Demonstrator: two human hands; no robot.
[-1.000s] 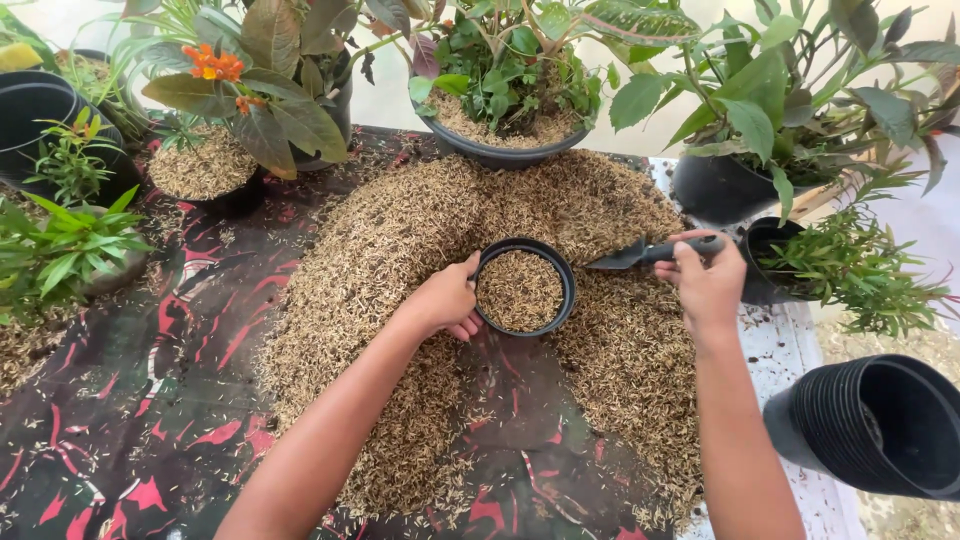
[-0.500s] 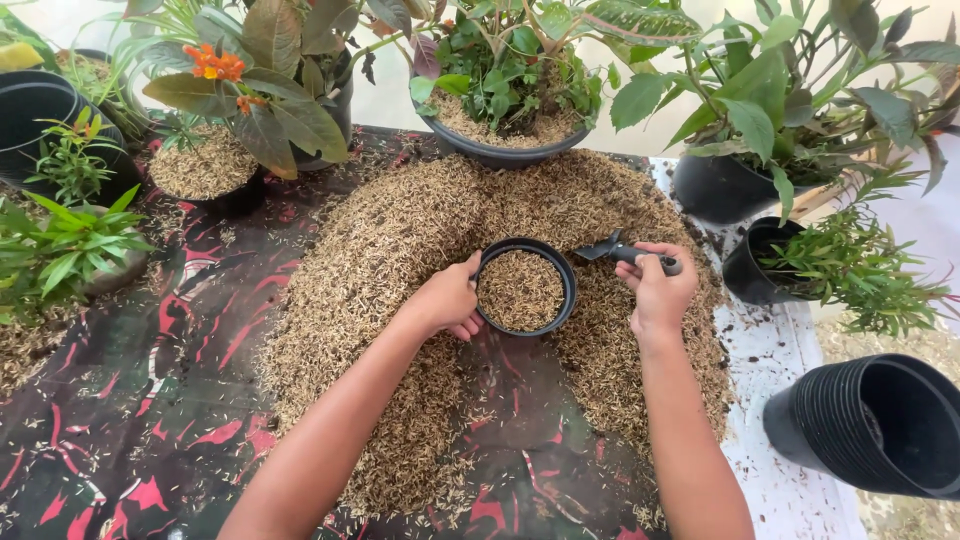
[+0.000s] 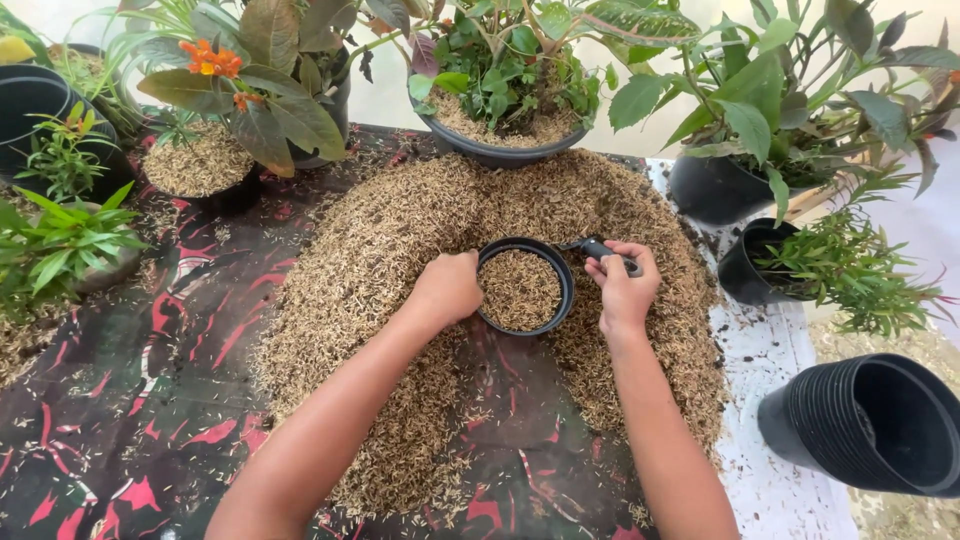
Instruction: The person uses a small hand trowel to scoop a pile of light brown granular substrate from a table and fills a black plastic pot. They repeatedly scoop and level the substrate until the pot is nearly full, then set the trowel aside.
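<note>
A small black pot (image 3: 562, 276), nearly full of dry brown husk mix, sits in a big mound of the same husk mix (image 3: 400, 230) spread on a dark red-patterned sheet (image 3: 120, 400). My left hand (image 3: 447, 287) grips the pot's left rim. My right hand (image 3: 625, 285) holds a small dark trowel (image 3: 592, 246) by its handle, its blade resting at the pot's right rim.
Potted green plants line the back: one with orange flowers (image 3: 215, 70), a wide pot (image 3: 500, 150), a large leafy one (image 3: 715, 190). A small potted shrub (image 3: 750, 270) and a stack of empty black pots (image 3: 880, 425) stand at right. More pots (image 3: 30, 110) sit left.
My right hand has swung the trowel from the right side of the mound leftward up to the pot's rim. My left hand has stayed on the pot.
</note>
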